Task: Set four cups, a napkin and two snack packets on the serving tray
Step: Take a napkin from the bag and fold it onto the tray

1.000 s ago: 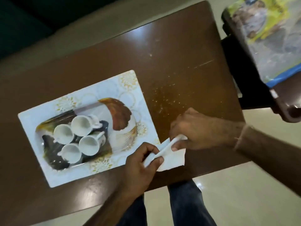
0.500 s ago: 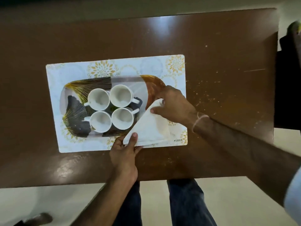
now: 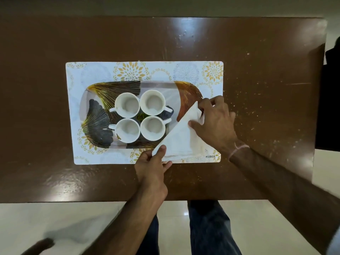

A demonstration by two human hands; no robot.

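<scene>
1. White folded triangular paper napkin lies on the right end of the serving tray, its lower right part spilling over the tray rim onto the placemat. The long folded edge runs diagonally from lower left to upper right.
2. Left hand pinches the napkin's lower left corner, thumb on top; grip closed on the napkin.
3. Right hand pinches the upper tip, fingers bunching the paper; grip closed on the napkin too.
4. Oblong serving tray with gold, black and rust leaf print sits on a white floral rectangular placemat.
5. Four white ceramic cups stand upright in a two-by-two cluster on the tray, touching or nearly so, just left of the napkin.
6. Step in hand: napkin placement. Cups look done.
7. Next move likely calls for shifting the napkin fully inside the rim, clear of the cups, then letting go.
8. Snack packets not in view; must be fetched.
9. Brown glossy wooden counter is speckled with crumbs on the right.
</scene>
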